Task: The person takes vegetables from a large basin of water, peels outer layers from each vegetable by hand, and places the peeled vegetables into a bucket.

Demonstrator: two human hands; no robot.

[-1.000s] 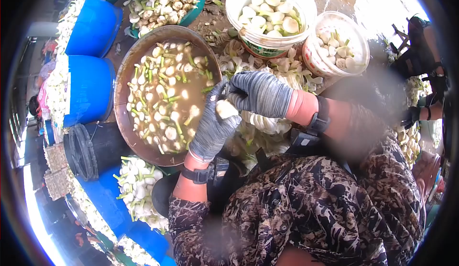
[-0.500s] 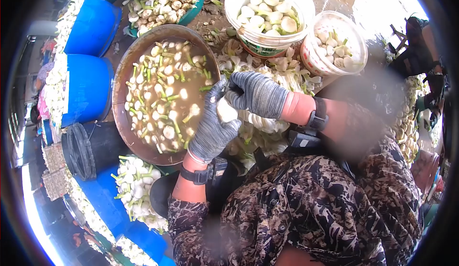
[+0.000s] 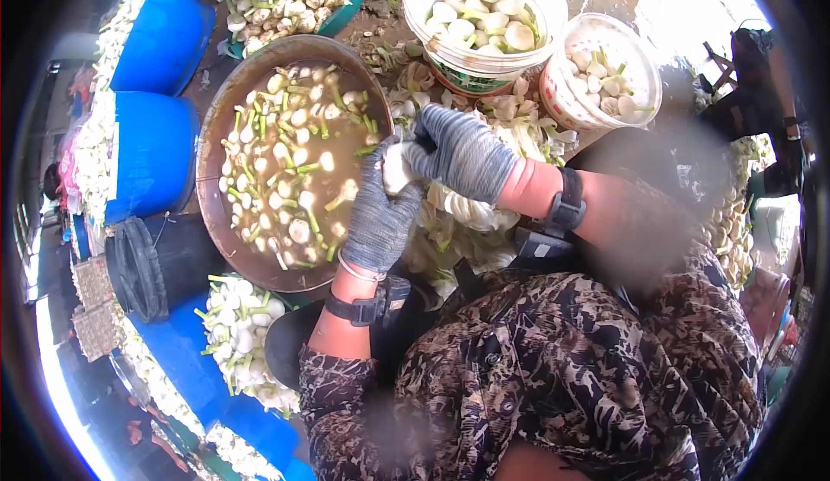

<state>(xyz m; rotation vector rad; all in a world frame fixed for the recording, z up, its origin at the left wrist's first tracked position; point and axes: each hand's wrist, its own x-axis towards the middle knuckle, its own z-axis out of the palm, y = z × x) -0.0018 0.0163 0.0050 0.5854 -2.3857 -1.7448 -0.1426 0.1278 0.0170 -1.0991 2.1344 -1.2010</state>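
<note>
In a grey striped glove, my left hand (image 3: 380,217) is wrapped round a white bulb (image 3: 397,170) beside the rim of a wide basin (image 3: 207,165). My right hand (image 3: 467,154), gloved alike, has its fingers curled against the bulb's upper right side; whether it also holds a small tool is hidden. Murky water in the basin carries many bulbs with short green stems. Under and behind my hands lie pale peeled layers (image 3: 467,209) in a heap.
Behind stand a large white bucket (image 3: 484,64) and a smaller one (image 3: 562,105), both with bulbs. Blue tubs (image 3: 156,148) and a black bucket (image 3: 160,265) stand left. Trimmed bulbs (image 3: 242,325) are piled at lower left. A person's dark-clad leg (image 3: 735,114) shows at right.
The view has shifted slightly. The bulb has turned in my left hand and shows more of its white side. My right hand's fingers have moved against it.
</note>
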